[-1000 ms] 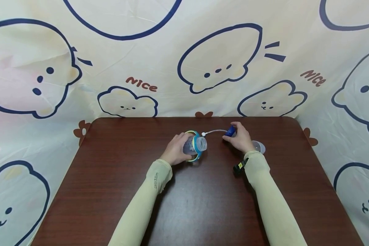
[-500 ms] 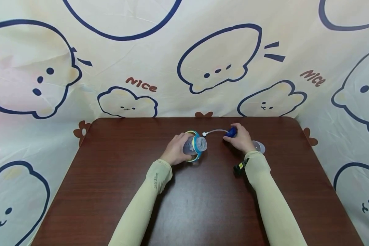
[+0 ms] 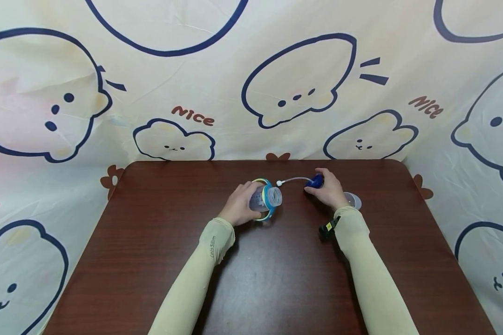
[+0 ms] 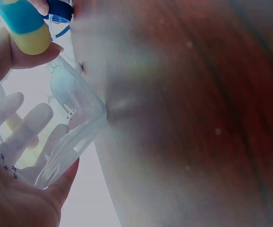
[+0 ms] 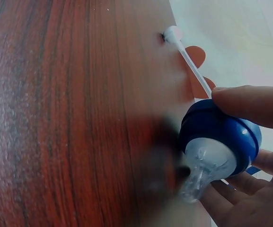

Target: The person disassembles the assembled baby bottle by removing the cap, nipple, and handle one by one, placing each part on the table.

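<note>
My left hand grips a clear baby bottle that lies tilted over, its threaded mouth facing right. A blue-and-yellow handle is fitted round the bottle's neck; in the left wrist view the fingers show through the clear wall. To the right, my right hand pinches a blue screw collar between thumb and fingers. A clear nipple sticks out of one side of the collar. From its other side a thin straw runs left, ending in a white ball near the bottle mouth.
Beside the right wrist a clear dome cover rests on the dark wooden table, partly hidden by the hand. A black wrist camera is strapped at the right wrist. Patterned cloth hangs behind the table's far edge.
The blue collar has turned a little in my right hand and shifted slightly, with the straw's ball end moving slightly right. My left hand and the bottle hold still.
</note>
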The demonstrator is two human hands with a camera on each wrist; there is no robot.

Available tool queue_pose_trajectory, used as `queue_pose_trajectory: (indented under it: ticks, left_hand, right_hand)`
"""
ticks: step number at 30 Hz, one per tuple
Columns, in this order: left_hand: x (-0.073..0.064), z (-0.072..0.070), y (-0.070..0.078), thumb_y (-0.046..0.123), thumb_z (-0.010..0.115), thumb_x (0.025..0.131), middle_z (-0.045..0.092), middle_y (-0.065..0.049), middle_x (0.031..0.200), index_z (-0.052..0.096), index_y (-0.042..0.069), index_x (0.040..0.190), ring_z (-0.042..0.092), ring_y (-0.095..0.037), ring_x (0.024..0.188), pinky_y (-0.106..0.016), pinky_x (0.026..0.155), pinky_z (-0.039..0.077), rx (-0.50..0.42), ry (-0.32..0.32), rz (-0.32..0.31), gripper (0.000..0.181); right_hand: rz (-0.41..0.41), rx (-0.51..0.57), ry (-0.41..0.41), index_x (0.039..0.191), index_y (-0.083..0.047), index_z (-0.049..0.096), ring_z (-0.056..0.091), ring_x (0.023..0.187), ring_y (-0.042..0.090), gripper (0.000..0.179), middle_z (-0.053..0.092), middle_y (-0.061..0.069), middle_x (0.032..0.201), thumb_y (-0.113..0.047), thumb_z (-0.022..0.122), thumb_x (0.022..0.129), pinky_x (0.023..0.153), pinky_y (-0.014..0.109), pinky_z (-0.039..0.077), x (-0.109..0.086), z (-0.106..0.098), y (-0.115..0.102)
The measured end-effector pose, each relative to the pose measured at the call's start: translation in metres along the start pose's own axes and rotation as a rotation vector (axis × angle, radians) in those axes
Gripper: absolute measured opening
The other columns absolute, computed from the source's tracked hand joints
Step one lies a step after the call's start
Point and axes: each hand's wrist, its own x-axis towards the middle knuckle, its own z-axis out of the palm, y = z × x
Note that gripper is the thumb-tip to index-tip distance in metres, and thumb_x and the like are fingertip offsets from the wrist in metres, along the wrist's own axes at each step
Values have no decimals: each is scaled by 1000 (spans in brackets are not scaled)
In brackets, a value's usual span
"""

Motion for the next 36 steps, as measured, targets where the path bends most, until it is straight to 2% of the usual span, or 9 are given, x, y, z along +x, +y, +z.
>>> queue_pose_trajectory:
  ticks: [10, 27, 32, 36]
  left_hand:
    - [0, 0, 0, 18, 94, 72, 59, -1, 131, 52, 25, 143, 51, -27, 120, -50, 102, 48, 0, 0, -2, 83]
    - [0, 0, 1, 19, 94, 73, 58, -1, 131, 51, 25, 143, 51, -26, 119, -50, 102, 48, 8, -2, -5, 83]
    - [0, 0, 1, 18, 93, 72, 59, -1, 132, 52, 24, 144, 51, -26, 119, -49, 102, 48, 14, -3, 1, 83]
    - [1, 0, 0, 18, 93, 72, 59, -1, 132, 52, 23, 144, 51, -26, 119, -48, 102, 48, 22, -3, 8, 83]
  right_hand:
    - [-4, 7, -12, 160, -9, 29, 37, 144, 45, 81, 39, 24, 157, -28, 74, 95, 118, 65, 31, -1, -1, 0]
    - [-59, -6, 2, 160, -8, 31, 39, 144, 43, 80, 40, 23, 157, -27, 74, 96, 119, 63, 32, -7, -1, -8]
    - [-78, -26, 25, 159, -8, 33, 41, 143, 42, 78, 41, 22, 157, -28, 74, 96, 118, 63, 34, -9, -2, -13]
    - [-120, -52, 79, 158, -9, 36, 43, 143, 41, 74, 42, 21, 156, -31, 72, 97, 117, 61, 35, -13, -4, -22]
